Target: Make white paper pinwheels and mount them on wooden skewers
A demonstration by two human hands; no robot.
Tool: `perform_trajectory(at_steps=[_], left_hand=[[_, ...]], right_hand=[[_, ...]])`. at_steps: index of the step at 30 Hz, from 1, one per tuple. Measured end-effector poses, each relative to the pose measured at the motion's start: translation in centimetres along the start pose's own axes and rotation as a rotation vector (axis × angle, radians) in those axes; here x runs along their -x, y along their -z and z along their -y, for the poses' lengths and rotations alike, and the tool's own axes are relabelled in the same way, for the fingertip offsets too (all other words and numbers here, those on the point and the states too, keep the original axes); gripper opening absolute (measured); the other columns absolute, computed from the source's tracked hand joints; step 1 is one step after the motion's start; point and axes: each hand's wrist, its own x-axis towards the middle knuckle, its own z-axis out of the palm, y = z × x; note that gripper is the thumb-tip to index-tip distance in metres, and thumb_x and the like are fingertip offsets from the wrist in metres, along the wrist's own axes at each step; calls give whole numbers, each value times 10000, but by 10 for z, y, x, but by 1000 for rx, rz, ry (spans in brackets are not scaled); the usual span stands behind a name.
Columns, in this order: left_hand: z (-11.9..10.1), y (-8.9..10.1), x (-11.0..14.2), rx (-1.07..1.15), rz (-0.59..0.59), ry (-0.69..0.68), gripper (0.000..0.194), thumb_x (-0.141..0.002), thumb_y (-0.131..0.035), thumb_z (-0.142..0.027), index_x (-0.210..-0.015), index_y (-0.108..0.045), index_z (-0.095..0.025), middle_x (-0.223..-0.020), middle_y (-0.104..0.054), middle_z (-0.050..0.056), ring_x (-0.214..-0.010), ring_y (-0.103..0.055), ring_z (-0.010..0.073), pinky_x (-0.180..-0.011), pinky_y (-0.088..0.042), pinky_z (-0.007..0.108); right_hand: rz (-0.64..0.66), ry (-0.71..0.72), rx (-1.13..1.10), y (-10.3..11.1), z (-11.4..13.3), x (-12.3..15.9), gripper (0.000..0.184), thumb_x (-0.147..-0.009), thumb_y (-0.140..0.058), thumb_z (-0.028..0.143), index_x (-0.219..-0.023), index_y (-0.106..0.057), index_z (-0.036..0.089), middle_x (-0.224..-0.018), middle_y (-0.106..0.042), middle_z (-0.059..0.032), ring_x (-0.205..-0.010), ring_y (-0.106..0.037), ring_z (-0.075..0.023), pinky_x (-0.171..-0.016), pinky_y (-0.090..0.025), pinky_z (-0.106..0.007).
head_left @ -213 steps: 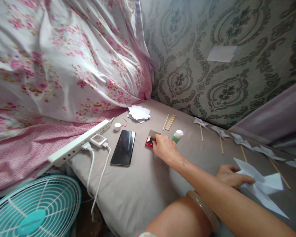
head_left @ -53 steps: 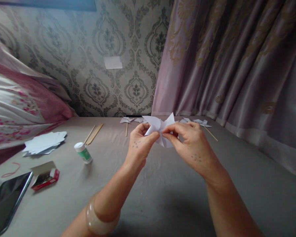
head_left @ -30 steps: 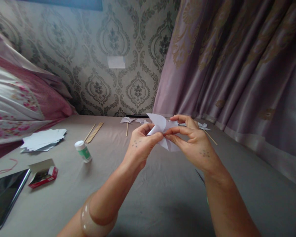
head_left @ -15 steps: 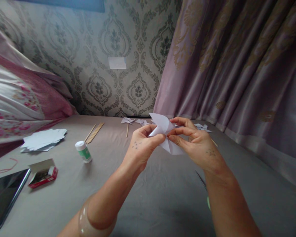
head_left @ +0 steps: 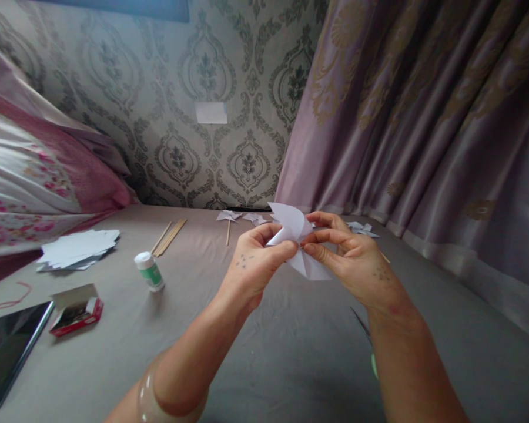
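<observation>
A white paper pinwheel (head_left: 293, 222) with curled blades is held up above the bed-like grey surface (head_left: 194, 329), between both hands. My left hand (head_left: 264, 249) pinches its left side, thumb near the centre. My right hand (head_left: 341, 249) has thumb and index finger closed at the centre, against the paper; whether a pin is between them is too small to tell. Behind lie finished-looking paper pinwheels, one on a stick (head_left: 228, 217), another at the right (head_left: 362, 229). Scissors (head_left: 374, 364) with a green handle lie partly hidden by my right forearm.
On the left are a stack of white paper (head_left: 79, 249), several wooden sticks (head_left: 171, 238), a white-and-green glue bottle (head_left: 150, 271), an open red box (head_left: 77, 311) with small dark contents, a phone (head_left: 13, 352) and a red string (head_left: 15, 298). A curtain (head_left: 379, 117) hangs at the right.
The pinwheel's lower blade has tilted slightly down and right. Both hands keep their grip at almost the same place; the view has shifted a little.
</observation>
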Motion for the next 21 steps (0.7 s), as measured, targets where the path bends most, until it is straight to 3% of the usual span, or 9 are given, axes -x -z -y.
perform_trajectory(at_steps=[21], left_hand=[[1,0,1,-244,30,-179,102,-619,-657,-152,-717,-684,-146,-681,-633,-5,-615,-529,111,-577,-400,214]], right_hand=[[-38,22,129,-4,7,0,114,-824,-673,338,-797,-745,254,-1169,-604,-40,-1181,-540,-237,-1040,-413,-447]])
